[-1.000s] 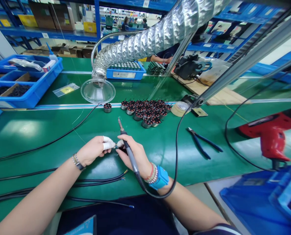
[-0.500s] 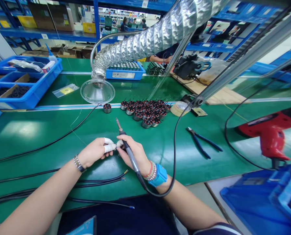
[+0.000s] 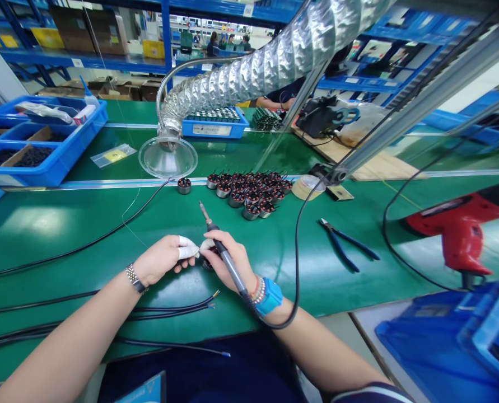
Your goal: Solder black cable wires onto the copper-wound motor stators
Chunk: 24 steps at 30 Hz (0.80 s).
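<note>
My right hand (image 3: pixel 230 260) is wrapped round a soldering iron (image 3: pixel 228 263), its bare tip pointing up and away from me. The same hand's thumb and forefinger are pinched together against the fingertips of my left hand (image 3: pixel 165 257). White finger covers show on the left thumb and forefinger, which are closed. A thin solder wire (image 3: pixel 134 232) hangs down to my left hand; its end is hidden by the fingers. Under my right fingers a small round motor part (image 3: pixel 208 263) is partly visible on the green bench. What the touching fingertips pinch is too small to tell.
Several round motor parts (image 3: pixel 251 190) stand grouped ahead, with one single part (image 3: pixel 184 186) under the fume hood (image 3: pixel 168 157). Diagonal cutters (image 3: pixel 345 243), a tape roll (image 3: pixel 308 186) and a red heat gun (image 3: pixel 455 224) lie rightward. Black cables (image 3: pixel 169 313) cross at front left.
My right hand has shifted and turned slightly, and more of the motor part beneath it shows. Both hands' fingertips stay together. The iron's cable has swung slightly left.
</note>
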Each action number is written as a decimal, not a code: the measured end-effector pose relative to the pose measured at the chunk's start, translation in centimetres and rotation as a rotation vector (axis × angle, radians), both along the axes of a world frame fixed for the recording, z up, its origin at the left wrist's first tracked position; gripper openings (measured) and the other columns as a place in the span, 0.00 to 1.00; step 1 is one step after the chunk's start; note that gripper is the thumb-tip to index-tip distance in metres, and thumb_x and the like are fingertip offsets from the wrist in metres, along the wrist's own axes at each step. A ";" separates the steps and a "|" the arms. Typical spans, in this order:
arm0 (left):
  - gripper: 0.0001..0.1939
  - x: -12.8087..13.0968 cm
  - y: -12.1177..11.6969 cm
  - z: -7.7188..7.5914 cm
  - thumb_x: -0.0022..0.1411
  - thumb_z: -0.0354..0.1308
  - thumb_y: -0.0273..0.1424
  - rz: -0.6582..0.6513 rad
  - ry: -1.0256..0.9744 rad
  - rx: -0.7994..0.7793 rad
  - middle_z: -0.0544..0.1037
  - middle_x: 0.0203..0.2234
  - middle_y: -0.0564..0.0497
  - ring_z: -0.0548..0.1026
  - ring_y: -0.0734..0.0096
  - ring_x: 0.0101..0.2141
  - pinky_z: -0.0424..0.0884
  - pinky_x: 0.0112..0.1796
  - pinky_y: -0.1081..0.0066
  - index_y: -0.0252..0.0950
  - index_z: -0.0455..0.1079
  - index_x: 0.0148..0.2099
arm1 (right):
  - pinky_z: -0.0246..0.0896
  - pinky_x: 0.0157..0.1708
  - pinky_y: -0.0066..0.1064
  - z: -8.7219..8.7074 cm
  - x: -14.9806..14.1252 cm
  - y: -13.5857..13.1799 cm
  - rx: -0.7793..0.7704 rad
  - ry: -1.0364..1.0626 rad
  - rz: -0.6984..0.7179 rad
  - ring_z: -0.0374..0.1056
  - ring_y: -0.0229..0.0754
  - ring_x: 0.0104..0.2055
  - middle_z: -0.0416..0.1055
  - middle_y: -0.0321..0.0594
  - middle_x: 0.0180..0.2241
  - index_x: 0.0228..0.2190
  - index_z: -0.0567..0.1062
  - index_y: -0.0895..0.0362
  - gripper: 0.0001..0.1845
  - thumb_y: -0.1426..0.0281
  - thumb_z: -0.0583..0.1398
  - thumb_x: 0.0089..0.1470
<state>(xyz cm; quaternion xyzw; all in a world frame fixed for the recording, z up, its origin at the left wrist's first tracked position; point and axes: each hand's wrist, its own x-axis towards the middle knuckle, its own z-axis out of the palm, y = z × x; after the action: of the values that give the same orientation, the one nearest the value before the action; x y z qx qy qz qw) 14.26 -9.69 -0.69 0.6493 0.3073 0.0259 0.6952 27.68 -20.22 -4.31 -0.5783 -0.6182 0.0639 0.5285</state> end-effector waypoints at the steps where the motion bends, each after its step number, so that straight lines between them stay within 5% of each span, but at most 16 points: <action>1: 0.12 0.0 -0.1 0.0 0.50 0.56 0.36 0.016 -0.007 -0.033 0.67 0.18 0.54 0.59 0.81 0.18 0.53 0.17 0.80 0.31 0.64 0.23 | 0.66 0.32 0.25 -0.1 0.0 0.0 0.009 -0.044 0.002 0.67 0.34 0.28 0.70 0.37 0.30 0.42 0.66 0.55 0.15 0.77 0.57 0.51; 7: 0.10 0.1 0.1 -0.2 0.48 0.57 0.33 0.033 -0.006 -0.175 0.65 0.17 0.54 0.59 0.82 0.18 0.51 0.16 0.81 0.31 0.64 0.23 | 0.66 0.33 0.29 -0.5 0.0 -0.1 0.116 -0.239 -0.015 0.67 0.38 0.32 0.70 0.40 0.30 0.41 0.68 0.55 0.13 0.77 0.55 0.52; 15: 0.10 0.1 0.2 -0.4 0.47 0.58 0.33 0.043 -0.024 -0.208 0.66 0.17 0.54 0.59 0.82 0.18 0.51 0.16 0.81 0.31 0.64 0.23 | 0.66 0.26 0.23 -0.4 -0.6 0.1 -0.032 0.273 -0.042 0.67 0.32 0.23 0.70 0.33 0.27 0.39 0.66 0.54 0.15 0.74 0.61 0.47; 20: 0.10 0.2 0.3 -0.5 0.47 0.58 0.33 0.044 -0.011 -0.212 0.66 0.17 0.54 0.59 0.83 0.17 0.50 0.16 0.81 0.30 0.65 0.24 | 0.66 0.35 0.28 0.8 0.2 -1.5 0.050 0.024 -0.039 0.68 0.35 0.31 0.71 0.36 0.30 0.40 0.67 0.53 0.16 0.77 0.60 0.48; 24: 0.09 0.2 0.3 -0.5 0.47 0.57 0.33 0.037 -0.024 -0.201 0.66 0.17 0.54 0.59 0.82 0.18 0.50 0.16 0.81 0.30 0.66 0.24 | 0.64 0.32 0.29 1.0 0.2 -2.2 0.027 -0.178 0.084 0.65 0.37 0.31 0.70 0.38 0.29 0.40 0.66 0.54 0.14 0.78 0.58 0.50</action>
<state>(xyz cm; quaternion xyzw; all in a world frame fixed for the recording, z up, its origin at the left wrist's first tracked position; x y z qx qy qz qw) 14.41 -9.36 -1.24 0.5703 0.3118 0.0155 0.7598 27.92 -22.46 -3.30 -0.5480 -0.6872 0.0258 0.4762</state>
